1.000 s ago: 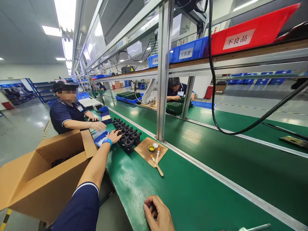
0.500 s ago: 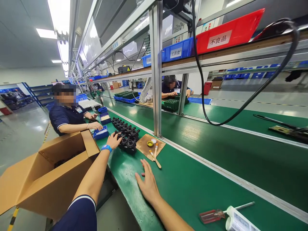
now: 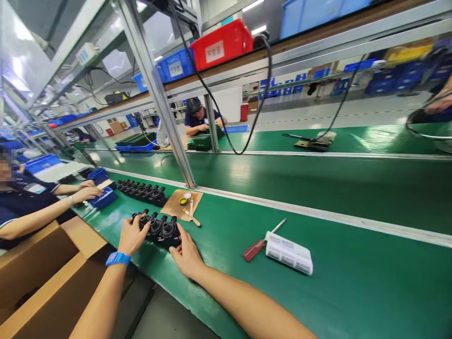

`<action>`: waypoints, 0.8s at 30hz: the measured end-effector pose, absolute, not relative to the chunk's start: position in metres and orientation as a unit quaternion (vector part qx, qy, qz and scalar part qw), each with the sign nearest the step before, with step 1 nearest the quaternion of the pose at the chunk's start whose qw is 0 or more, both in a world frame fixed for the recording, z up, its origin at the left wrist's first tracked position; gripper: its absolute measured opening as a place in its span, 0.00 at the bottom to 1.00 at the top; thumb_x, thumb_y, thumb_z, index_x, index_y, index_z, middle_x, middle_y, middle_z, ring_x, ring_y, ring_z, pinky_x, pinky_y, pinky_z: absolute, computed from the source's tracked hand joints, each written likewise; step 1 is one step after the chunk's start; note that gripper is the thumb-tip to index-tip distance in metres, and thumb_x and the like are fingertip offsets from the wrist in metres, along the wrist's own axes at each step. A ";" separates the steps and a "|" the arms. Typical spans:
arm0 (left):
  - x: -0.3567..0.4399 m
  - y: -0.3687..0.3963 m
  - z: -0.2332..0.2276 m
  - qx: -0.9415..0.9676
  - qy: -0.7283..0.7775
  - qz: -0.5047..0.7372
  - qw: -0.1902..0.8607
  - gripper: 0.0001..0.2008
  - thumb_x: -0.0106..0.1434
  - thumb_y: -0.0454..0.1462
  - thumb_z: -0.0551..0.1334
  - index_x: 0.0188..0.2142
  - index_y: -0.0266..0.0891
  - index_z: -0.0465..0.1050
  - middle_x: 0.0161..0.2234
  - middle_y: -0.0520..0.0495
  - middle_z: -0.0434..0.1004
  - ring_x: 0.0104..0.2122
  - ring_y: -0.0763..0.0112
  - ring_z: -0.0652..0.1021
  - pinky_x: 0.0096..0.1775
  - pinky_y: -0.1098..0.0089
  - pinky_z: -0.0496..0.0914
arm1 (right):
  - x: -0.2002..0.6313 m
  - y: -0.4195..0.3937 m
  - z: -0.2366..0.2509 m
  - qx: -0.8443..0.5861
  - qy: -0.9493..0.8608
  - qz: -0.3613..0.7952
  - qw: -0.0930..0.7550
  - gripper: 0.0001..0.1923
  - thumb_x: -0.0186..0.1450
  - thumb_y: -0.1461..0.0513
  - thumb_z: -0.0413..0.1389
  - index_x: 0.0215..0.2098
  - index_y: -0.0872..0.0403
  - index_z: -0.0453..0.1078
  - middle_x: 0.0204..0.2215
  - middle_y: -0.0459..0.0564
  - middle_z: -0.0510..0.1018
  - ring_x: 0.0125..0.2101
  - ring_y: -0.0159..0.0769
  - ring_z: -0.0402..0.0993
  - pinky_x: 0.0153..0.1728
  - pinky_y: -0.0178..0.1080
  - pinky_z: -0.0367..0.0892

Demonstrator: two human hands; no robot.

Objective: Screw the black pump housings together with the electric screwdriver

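A short row of black plastic parts (image 3: 159,228) lies near the front edge of the green bench (image 3: 247,282). My left hand (image 3: 132,235), with a blue wristband, presses against the row's left end. At the row's right end my right hand (image 3: 186,255) rests with its fingers on the last part. A longer row of the same black parts (image 3: 141,191) lies farther back, untouched.
A cardboard mat (image 3: 181,204) carries a small yellow pot and brushes. A red-handled screwdriver (image 3: 259,245) and a white labelled pack (image 3: 289,253) lie to the right. An open cardboard box (image 3: 45,278) stands at my left. A co-worker's hands rest by a blue tray (image 3: 102,197).
The view swung right. My left hand drew a few black parts toward the front edge, and my right hand came up against their right end.
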State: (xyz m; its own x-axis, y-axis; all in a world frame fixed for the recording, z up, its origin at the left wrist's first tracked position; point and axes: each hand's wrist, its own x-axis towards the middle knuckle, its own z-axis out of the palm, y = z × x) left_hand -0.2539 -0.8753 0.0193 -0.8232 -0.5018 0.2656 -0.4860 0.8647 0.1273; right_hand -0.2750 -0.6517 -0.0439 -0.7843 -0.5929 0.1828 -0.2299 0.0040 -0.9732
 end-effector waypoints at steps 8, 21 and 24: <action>-0.189 -0.754 -0.012 0.192 -0.958 0.022 0.211 0.32 0.62 0.57 0.47 0.61 0.47 0.59 0.47 0.34 0.56 0.52 0.46 0.65 0.45 0.51 0.68 | -0.214 -0.504 -0.048 -0.309 0.698 -0.627 0.156 0.43 0.62 0.67 0.50 0.69 0.54 0.32 0.51 0.57 0.59 0.43 0.28 0.66 0.42 0.30 0.70; -0.187 -0.597 0.004 0.030 -0.984 -0.034 0.173 0.40 0.57 0.59 0.55 0.65 0.55 0.46 0.65 0.41 0.44 0.43 0.48 0.69 0.43 0.49 0.66 | -0.196 -0.328 -0.045 -0.178 0.812 -0.540 0.130 0.34 0.69 0.52 0.46 0.67 0.59 0.43 0.43 0.54 0.67 0.37 0.25 0.67 0.43 0.30 0.67; -0.192 -0.572 0.004 -0.011 -0.986 -0.043 0.160 0.43 0.54 0.62 0.56 0.65 0.56 0.45 0.66 0.41 0.43 0.42 0.48 0.69 0.42 0.49 0.66 | -0.202 -0.296 -0.048 -0.119 0.836 -0.522 0.122 0.38 0.67 0.48 0.47 0.66 0.62 0.44 0.41 0.55 0.68 0.35 0.26 0.67 0.40 0.29 0.67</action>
